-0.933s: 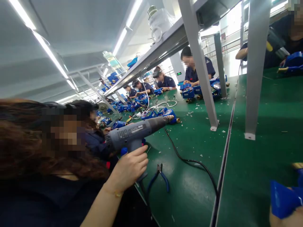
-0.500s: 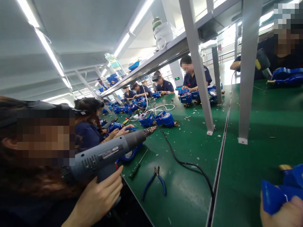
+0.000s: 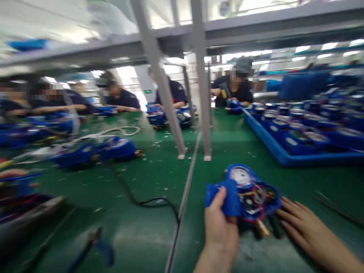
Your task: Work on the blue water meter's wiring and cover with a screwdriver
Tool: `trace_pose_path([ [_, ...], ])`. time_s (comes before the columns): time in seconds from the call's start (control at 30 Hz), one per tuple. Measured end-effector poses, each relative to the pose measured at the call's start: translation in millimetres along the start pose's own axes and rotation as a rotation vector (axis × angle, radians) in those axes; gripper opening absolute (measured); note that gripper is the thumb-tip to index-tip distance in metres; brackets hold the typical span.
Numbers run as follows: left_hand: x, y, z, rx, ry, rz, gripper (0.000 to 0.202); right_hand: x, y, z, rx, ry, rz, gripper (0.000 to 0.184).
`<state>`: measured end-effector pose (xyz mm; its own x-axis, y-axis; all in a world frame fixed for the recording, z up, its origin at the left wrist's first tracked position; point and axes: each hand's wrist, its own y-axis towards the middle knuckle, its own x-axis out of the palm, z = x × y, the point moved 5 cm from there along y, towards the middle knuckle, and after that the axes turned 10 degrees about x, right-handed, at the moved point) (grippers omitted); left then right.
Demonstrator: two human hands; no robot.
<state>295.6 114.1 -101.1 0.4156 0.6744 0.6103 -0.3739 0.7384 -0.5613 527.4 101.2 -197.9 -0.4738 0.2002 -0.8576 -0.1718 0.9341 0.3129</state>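
My left hand [image 3: 219,227] is closed on a blue plastic cover [image 3: 229,199], thumb on top. Just right of the cover lies a blue water meter [image 3: 263,182] with its housing uncovered, showing a round white dial, red and dark wires and a brass pipe end [image 3: 262,228]. My right hand [image 3: 308,225] rests at the meter's right side with fingers stretched out; its fingertips appear to touch the edge. A dark object near those fingertips is too blurred to name.
A blue tray [image 3: 273,151] of several meters stands at the right. Pliers [image 3: 92,242] and a black cable [image 3: 153,203] lie to the left. Grey shelf posts [image 3: 201,94] rise from the green table [image 3: 142,235]. Several co-workers sit across; a blurred grey tool is at lower left.
My view has swung right and levelled. The co-worker holding the heat gun has mostly left the picture. My left hand still has the blue cover; my right hand and the tray now show.
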Motion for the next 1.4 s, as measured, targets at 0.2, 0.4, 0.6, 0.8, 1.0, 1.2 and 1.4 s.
trace_pose_path([
  [0.2, 24.8, 32.3, -1.5, 0.060, 0.105, -0.152, 0.015, -41.6, 21.1, 16.5, 0.264, -0.060, 0.067, 0.025],
  [0.4, 27.1, 40.5, 1.6, 0.118, 0.134, -0.264, 0.015, -51.9, 20.4, -4.3, 0.359, -0.004, 0.144, 0.028],
  [0.6, 28.9, 40.6, 0.4, 0.117, 0.139, -0.279, 0.015, -22.7, 40.6, -45.6, 0.327, 0.004, -0.028, 0.038],
  [0.8, 25.5, 25.4, 4.8, 0.062, 0.115, -0.277, 0.013, -46.8, 57.9, 2.3, 0.498, 0.025, 0.060, 0.027],
  [1.0, 18.6, 22.2, 0.1, 0.097, 0.058, -0.217, 0.014, -98.9, 66.9, -46.9, 0.324, 0.229, 0.190, 0.041],
  [1.2, 9.9, 26.7, -6.8, 0.143, 0.047, -0.161, 0.013, -87.0, 28.0, -128.7, -0.196, 0.357, 0.017, 0.053],
  [1.4, 8.7, 25.1, -8.1, 0.037, 0.099, -0.056, 0.013, -57.2, 3.1, -103.5, -0.292, 0.164, -0.035, 0.069],
])
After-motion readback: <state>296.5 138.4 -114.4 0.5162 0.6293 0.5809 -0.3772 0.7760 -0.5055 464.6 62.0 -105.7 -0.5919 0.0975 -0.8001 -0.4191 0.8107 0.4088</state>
